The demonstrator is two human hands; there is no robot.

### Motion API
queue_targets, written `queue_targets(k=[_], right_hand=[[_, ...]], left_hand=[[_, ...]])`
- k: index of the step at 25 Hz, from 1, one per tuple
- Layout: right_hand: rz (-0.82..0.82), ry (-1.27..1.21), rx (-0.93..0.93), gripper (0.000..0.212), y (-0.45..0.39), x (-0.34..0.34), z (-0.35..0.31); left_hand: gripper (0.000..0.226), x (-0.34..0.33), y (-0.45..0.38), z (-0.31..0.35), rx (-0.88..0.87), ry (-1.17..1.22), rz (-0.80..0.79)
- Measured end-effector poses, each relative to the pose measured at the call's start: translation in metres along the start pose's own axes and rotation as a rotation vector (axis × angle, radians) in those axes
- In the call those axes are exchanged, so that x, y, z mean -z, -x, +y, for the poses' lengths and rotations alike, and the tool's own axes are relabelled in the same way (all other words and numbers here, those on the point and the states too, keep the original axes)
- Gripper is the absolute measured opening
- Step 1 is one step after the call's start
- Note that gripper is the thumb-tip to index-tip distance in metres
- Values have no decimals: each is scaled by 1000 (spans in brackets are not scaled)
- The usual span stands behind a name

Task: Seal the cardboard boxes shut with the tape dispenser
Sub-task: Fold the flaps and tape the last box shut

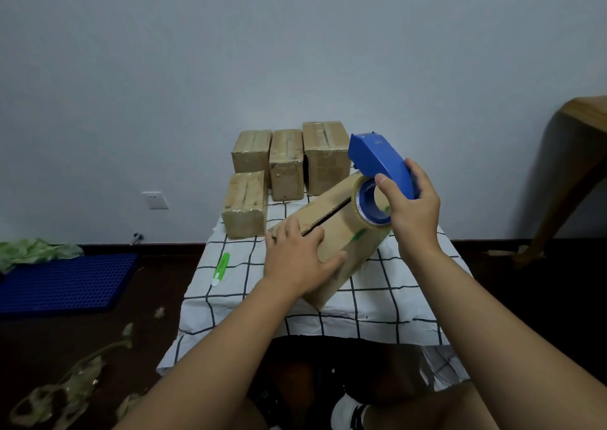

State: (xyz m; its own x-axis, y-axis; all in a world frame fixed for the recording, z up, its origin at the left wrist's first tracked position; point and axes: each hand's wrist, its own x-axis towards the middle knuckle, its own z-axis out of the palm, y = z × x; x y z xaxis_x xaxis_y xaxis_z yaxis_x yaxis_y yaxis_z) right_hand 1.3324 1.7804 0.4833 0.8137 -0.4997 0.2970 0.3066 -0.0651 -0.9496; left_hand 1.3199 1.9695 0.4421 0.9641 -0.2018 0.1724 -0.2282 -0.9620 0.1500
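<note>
Person holding a blue plastic tape dispenser (381, 163) over an unsealed brown cardboard box (341, 232).

The right hand (412, 206) curls around the dispenser; the left hand (299, 258), fingers straight, presses the box's near end at mid-tabletop on the checked cloth (377, 298). Four taped boxes (285, 163) line the far edge.

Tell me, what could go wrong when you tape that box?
The open seam on the front box still gapes, so tape might bridge it loosely unless the left hand presses the flaps together. The box sits askew on the checked cloth and could slide as the right hand drags the blue tape dispenser along. That left hand also lies on the seam, right in the tape's path.
</note>
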Motion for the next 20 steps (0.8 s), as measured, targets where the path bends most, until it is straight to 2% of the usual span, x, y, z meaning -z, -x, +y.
queue_targets(k=[5,10,12,15,17,20], right_hand=[[1,2,-7,55,-3,5,3],[1,16,-3,57,-8,7,7],[-5,36,8,59,-10,7,8],[-5,66,21,63,-11,8,3],[-9,78,45,66,-14,11,-4],[-55,101,97,68,-17,19,-19]], left_hand=[[102,19,-25,-6,9,-98,-230],[109,26,-40,-23,149,149,-446],[110,21,-41,-27,155,176,-408],[103,18,-38,-25,89,122,-254],[105,22,-37,-29,0,63,-188],[108,35,-43,-45,-219,41,-222]])
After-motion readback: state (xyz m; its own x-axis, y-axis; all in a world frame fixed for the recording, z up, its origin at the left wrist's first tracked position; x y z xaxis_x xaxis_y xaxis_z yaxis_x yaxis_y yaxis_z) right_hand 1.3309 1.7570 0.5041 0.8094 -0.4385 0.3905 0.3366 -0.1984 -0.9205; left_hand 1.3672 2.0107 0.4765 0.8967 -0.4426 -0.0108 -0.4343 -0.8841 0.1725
